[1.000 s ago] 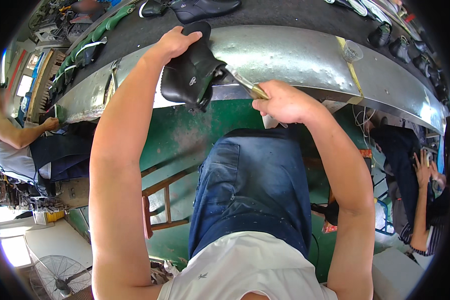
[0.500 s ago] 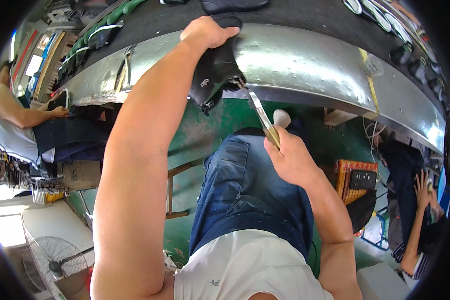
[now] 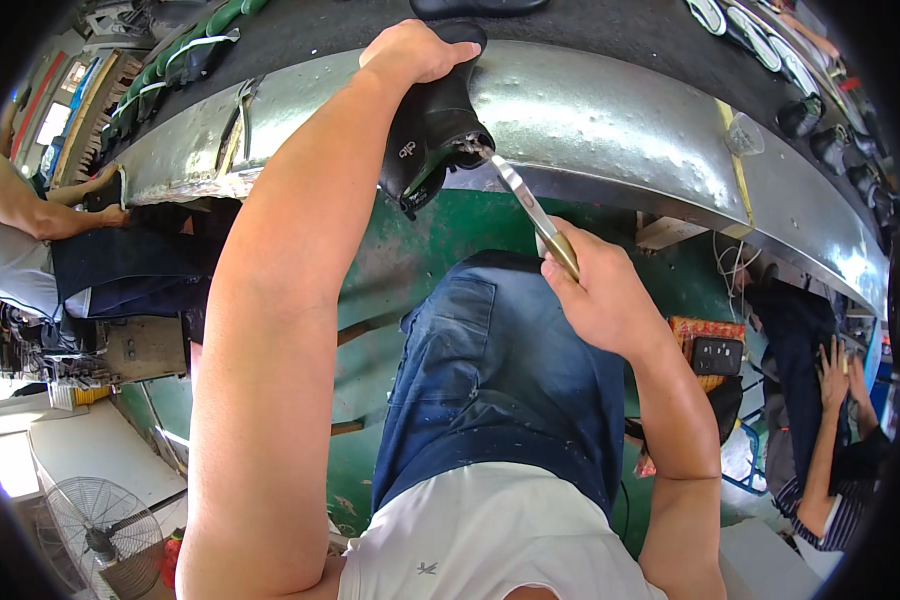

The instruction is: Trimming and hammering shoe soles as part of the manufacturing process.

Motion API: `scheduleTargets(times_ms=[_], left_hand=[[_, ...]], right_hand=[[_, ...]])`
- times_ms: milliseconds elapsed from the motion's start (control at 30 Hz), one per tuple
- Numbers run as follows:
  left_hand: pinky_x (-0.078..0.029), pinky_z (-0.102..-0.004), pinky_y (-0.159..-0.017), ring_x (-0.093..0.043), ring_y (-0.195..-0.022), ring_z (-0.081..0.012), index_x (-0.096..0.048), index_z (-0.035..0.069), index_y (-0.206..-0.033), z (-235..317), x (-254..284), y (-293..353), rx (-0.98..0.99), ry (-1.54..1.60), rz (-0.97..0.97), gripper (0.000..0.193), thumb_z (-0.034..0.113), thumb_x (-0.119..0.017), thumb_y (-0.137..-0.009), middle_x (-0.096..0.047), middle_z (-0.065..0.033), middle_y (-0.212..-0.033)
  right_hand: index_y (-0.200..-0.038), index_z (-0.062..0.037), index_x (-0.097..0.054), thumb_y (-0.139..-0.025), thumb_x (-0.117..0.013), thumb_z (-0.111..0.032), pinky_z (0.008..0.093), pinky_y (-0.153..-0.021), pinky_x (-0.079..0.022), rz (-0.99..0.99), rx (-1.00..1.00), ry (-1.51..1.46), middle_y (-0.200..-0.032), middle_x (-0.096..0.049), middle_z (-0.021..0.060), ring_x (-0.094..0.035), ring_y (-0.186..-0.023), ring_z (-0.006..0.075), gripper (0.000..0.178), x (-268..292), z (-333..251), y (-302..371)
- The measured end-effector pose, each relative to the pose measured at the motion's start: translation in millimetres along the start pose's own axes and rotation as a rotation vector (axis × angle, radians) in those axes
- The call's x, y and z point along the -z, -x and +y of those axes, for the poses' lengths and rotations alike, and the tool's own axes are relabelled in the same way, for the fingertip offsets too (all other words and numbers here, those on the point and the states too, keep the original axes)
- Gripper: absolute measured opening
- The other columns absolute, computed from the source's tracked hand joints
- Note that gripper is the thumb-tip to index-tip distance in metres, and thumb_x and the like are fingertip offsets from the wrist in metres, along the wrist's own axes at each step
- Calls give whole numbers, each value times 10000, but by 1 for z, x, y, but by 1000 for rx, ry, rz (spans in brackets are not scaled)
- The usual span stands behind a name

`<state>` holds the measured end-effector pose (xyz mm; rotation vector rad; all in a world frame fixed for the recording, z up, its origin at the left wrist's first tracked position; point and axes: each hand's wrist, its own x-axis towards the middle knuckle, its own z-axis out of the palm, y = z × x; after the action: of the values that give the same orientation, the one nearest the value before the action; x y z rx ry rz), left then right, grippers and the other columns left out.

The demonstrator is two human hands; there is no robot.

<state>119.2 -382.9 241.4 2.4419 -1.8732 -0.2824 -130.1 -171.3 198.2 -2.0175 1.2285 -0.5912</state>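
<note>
A black shoe (image 3: 432,125) lies across the metal edge of the bench, its open end toward me and hanging over the side. My left hand (image 3: 415,50) is closed over its far part and presses it down, thumb pointing right. In my right hand (image 3: 602,290) are silver pliers (image 3: 523,190), the fingers wrapped round the brass-coloured handles. The plier tips are at the shoe's opening, on a ragged greyish bit there. Whether the jaws grip it is too small to tell.
Behind the metal edge (image 3: 590,90) runs a dark belt (image 3: 320,30) with several shoes. Another tool (image 3: 235,125) lies on the edge at left. Co-workers sit at left (image 3: 30,220) and right (image 3: 820,430). A fan (image 3: 100,540) stands lower left; a dark box (image 3: 717,355) lies at right.
My right hand and the pliers have moved slightly up and to the right. My left hand stays on the shoe. At left, the co-worker's hands have shifted a little.
</note>
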Motion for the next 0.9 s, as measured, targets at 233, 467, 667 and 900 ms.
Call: scheduleTargets(times_ms=[233, 467, 667, 900], left_hand=[[-497, -374, -1044, -624, -1270, -247, -663, 89, -1333, 7, 1, 5, 10, -26, -17, 799, 725, -641, -851, -656, -88, -1371], [-497, -373, -1045, -628, -1264, -244, -661, 98, -1339, 6, 1, 5, 29, -11, -20, 783, 714, -644, -855, -662, -82, -1363], [-487, -379, -1065, -613, -1285, -258, -671, 79, -1322, 11, 3, 7, 60, 39, -44, 770, 701, -635, -870, -651, -103, -1375], [-490, -379, -1058, -613, -1287, -252, -674, 92, -1328, -1, 5, -3, 79, 82, -100, 748, 691, -624, -882, -643, -96, -1390]], right_hand=[[-986, 51, -546, -962, -599, -160, 517, -824, -491, -192, -239, -46, -909, -650, 277, -628, -927, 475, 218, 3, -4, -32], [-1044, 41, -574, -980, -594, -185, 514, -825, -496, -207, -251, 36, -918, -654, 289, -635, -919, 485, 235, 2, -9, -32], [-1118, 26, -567, -986, -568, -154, 525, -827, -505, -66, -218, -65, -978, -673, 281, -646, -941, 487, 224, -20, -18, 19], [-1316, 112, -521, -969, -596, -160, 501, -910, -493, -102, -58, -91, -1075, -654, 319, -633, -1027, 475, 448, -3, 2, 2]])
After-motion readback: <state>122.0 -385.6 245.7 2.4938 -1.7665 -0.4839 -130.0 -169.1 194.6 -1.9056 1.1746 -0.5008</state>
